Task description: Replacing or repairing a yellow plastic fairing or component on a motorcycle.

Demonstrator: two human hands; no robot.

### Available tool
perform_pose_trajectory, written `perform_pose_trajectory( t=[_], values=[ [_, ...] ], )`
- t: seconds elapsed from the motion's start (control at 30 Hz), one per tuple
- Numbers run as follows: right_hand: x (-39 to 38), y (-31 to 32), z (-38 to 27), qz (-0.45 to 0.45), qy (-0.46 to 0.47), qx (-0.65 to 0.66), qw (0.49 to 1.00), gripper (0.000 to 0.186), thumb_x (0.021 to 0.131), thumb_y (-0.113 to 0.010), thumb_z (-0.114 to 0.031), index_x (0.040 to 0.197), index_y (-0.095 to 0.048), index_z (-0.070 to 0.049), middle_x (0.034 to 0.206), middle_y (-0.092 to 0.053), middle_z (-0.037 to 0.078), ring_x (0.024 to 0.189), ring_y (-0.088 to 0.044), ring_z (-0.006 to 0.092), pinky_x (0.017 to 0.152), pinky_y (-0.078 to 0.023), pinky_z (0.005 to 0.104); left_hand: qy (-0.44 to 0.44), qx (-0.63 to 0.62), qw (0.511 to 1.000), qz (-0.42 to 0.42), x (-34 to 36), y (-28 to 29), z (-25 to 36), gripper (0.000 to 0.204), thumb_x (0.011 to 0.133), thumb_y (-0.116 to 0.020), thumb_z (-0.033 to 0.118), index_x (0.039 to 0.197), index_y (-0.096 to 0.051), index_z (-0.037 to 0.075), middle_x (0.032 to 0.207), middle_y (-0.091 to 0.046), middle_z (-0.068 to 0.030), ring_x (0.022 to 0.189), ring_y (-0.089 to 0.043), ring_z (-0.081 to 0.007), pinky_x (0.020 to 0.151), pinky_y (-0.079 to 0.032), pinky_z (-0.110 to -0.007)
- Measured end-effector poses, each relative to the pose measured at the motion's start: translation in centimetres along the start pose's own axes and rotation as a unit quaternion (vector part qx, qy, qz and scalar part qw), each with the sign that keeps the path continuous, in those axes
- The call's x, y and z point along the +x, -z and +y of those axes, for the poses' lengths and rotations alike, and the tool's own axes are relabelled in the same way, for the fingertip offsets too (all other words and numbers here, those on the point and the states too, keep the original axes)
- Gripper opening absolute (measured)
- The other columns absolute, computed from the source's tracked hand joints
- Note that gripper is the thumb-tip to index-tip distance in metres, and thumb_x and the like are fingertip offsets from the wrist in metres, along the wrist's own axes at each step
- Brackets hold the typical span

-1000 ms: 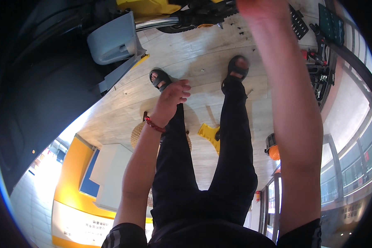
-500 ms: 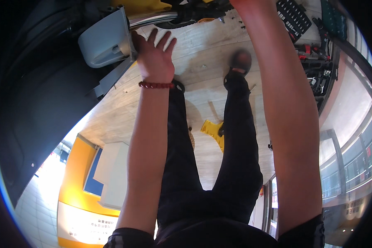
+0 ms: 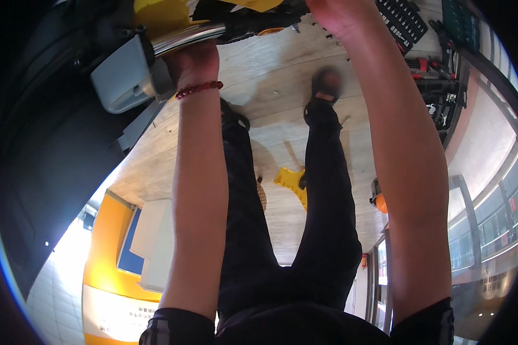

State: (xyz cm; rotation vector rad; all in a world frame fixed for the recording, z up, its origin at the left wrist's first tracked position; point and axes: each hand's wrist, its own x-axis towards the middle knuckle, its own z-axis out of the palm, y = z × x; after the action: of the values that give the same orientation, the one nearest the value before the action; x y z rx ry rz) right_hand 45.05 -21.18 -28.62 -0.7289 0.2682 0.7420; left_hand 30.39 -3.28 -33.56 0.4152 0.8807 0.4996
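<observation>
At the upper left, my left hand [image 3: 194, 62] is under a shiny metal tube [image 3: 191, 38] with a black sleeve, palm side up. Its fingers pass behind the tube and are hidden, so a grip cannot be made out. Beside the wrist is a grey plastic housing [image 3: 121, 77], attached near the tube's left end. My right hand [image 3: 341, 16] is at the top edge, right of the tube's black end. The frame cuts off most of its fingers, and what they touch does not show. Yellow panels [image 3: 161, 17] lie beyond the tube.
A large dark panel [image 3: 46, 155] fills the left side. Tool trays [image 3: 437, 103] and a black socket case [image 3: 400, 23] lie on the floor at the right, near red-and-black tools [image 3: 423, 64]. A yellow piece [image 3: 290, 179] lies between my legs. An orange round object [image 3: 381, 202] is by my right arm.
My left hand has gone from spread fingers beside the housing to under the tube, its fingers now hidden. My right hand has come slightly down and left. The view has shifted a little.
</observation>
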Motion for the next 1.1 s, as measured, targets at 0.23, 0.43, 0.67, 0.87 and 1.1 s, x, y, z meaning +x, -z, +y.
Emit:
perform_pose_trajectory(
  t=[0.23,0.43,0.67,0.87,1.1],
  values=[
    [0.1,0.1,-4.1,0.031,-0.043,-0.060,0.997,0.040,0.094,-0.055,-0.028,0.123,-0.049,0.000,0.118,-0.058,0.012,0.106,-0.057,0.0221,0.091,-0.047,0.0365,0.127,-0.051,0.981,-0.137,1.3,2.8,1.1,0.036,0.084,-0.065,0.040,0.106,-0.062,0.011,0.098,-0.066,-0.0056,0.090,-0.061,-0.0208,0.061,-0.050,-0.031],
    [0.8,-1.6,-4.0,0.055,-0.008,-0.099,0.994,0.032,0.097,-0.047,-0.016,0.124,-0.046,0.001,0.118,-0.057,0.014,0.105,-0.059,0.0240,0.091,-0.048,0.0361,0.090,-0.050,0.992,-0.080,1.5,3.4,1.2,0.033,0.089,-0.057,0.040,0.106,-0.061,0.012,0.094,-0.066,-0.0037,0.086,-0.062,-0.0203,0.057,-0.050,-0.030],
    [0.5,2.6,-4.7,-0.013,-0.118,-0.048,0.992,0.041,0.091,-0.057,-0.013,0.127,-0.043,0.002,0.121,-0.054,0.014,0.111,-0.055,0.0275,0.093,-0.048,0.0344,0.029,-0.018,0.999,0.039,-0.5,0.5,0.0,0.024,0.090,-0.058,0.029,0.107,-0.060,0.013,0.097,-0.066,-0.0029,0.080,-0.062,-0.0181,0.055,-0.050,-0.026],
    [-0.4,2.3,-4.3,0.038,-0.147,-0.170,0.974,0.040,0.093,-0.059,-0.025,0.120,-0.050,0.003,0.117,-0.057,0.010,0.108,-0.056,0.0189,0.093,-0.047,0.0332,-0.050,-0.015,0.994,-0.094,-0.3,2.3,0.0,0.028,0.091,-0.055,0.029,0.111,-0.061,0.010,0.111,-0.063,-0.0070,0.101,-0.060,-0.0221,0.087,-0.049,-0.039],
    [-0.4,1.0,-5.2,0.096,-0.139,-0.187,0.968,0.040,0.093,-0.057,-0.024,0.120,-0.049,0.005,0.117,-0.057,0.011,0.107,-0.056,0.0188,0.092,-0.047,0.0331,-0.035,-0.056,0.997,-0.033,-1.2,2.0,-1.1,0.034,0.090,-0.058,0.032,0.116,-0.059,0.009,0.118,-0.060,-0.0084,0.108,-0.056,-0.0233,0.091,-0.048,-0.041]
  ],
)
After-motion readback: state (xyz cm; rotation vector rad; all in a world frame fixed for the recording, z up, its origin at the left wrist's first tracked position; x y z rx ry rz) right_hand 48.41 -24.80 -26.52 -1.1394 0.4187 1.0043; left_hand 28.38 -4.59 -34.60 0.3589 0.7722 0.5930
